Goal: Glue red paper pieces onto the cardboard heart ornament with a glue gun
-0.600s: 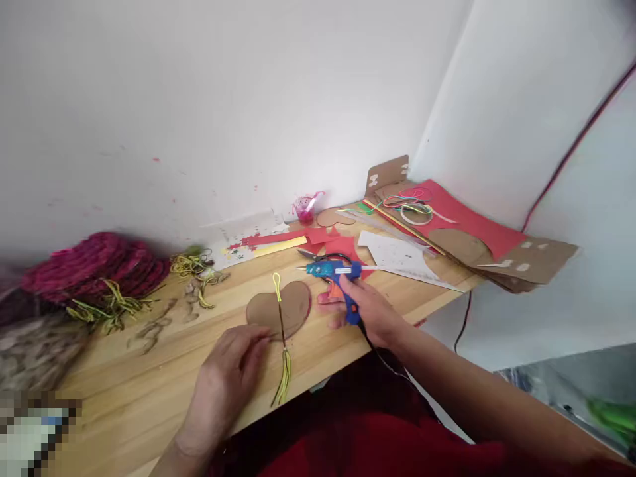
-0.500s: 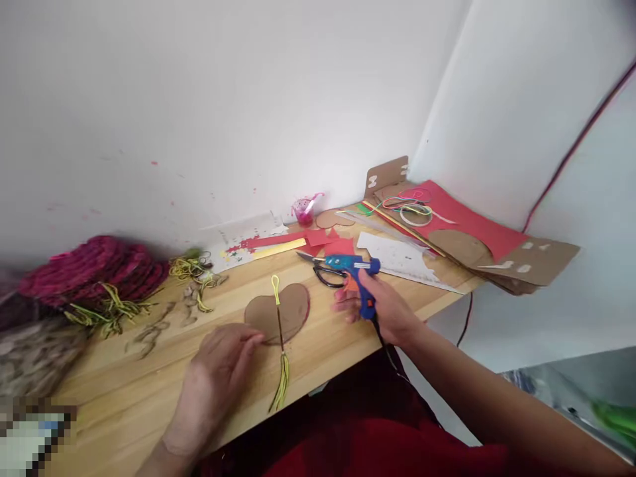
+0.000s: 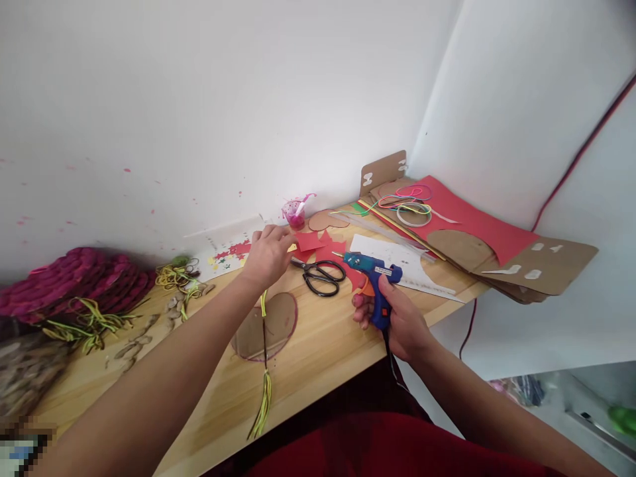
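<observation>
My right hand (image 3: 392,318) is wrapped round the grip of a blue glue gun (image 3: 380,285), its nozzle pointing left over red paper scraps (image 3: 330,252). Black-handled scissors (image 3: 322,277) lie beside the nozzle. At the back, my left hand (image 3: 269,255) has its bent fingers closed at the edge of a red paper piece (image 3: 309,241); the fingertips are partly hidden. Below that forearm a brown cardboard heart (image 3: 281,324) lies flat, partly covered by the arm. A yellow-and-brown cord with a tassel (image 3: 265,391) runs down across the heart and past its lower edge.
On the left sit magenta braided coils (image 3: 79,281) and knotted cords (image 3: 179,278). A pink-stained cup (image 3: 294,213) stands by the wall. Cardboard (image 3: 551,265), red sheets (image 3: 464,218), a tape roll (image 3: 414,214) and white paper (image 3: 397,262) fill the right.
My left hand has moved from beside the cardboard heart up and away to the red paper. The glue gun has shifted slightly right and down, uncovering the scissors. The view has shifted slightly.
</observation>
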Available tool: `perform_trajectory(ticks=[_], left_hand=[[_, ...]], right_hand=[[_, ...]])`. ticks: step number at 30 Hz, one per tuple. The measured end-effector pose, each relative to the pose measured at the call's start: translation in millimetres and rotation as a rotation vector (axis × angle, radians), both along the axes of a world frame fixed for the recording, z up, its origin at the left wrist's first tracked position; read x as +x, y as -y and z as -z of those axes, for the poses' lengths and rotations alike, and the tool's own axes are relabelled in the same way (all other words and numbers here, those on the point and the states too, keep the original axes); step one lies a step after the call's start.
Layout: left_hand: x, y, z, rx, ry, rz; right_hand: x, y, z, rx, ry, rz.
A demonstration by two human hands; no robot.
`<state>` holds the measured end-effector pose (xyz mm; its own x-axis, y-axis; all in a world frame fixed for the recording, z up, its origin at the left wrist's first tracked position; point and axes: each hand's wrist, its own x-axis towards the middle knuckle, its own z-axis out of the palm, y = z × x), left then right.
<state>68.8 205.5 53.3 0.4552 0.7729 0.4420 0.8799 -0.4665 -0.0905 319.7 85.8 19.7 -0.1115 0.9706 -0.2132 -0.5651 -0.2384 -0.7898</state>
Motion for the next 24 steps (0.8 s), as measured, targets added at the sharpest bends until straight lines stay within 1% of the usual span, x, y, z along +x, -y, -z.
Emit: perform_trajectory(ticks=[3,7,12,16,18,20,24], left_hand=[[11.1,-19.7,6.1,-0.045,-0.011,0.013],[15.9,-36.6,10.7,-0.109,-0.009,0.057],[9.9,-44.2,9.8,-0.135,0.059,0.068],[13.5,-45.4,6.9,-0.194,0.117,0.126],[20.2,-47.2,4.9,-0.218,0.181,0.136],[27.0,-48.8,1.4,-0.217,0.284,0.112],[31.5,-46.2,-10.7,-0.162,0.576,-0.026]], right_hand=[[2.4,-0.7,0.4,-0.006,-0.008,-0.005],[4.0,-0.9,-1.3,-0.039,-0.030,-0.019],[4.6,-1.1,-3.7,-0.073,-0.056,-0.006],[4.0,-1.0,-3.1,-0.093,-0.059,0.003],[3.9,-0.9,-3.6,-0.103,-0.063,0.008],[4.3,-0.9,-5.4,-0.118,-0.089,0.013],[6.5,-1.6,-10.1,-0.160,-0.179,0.043]])
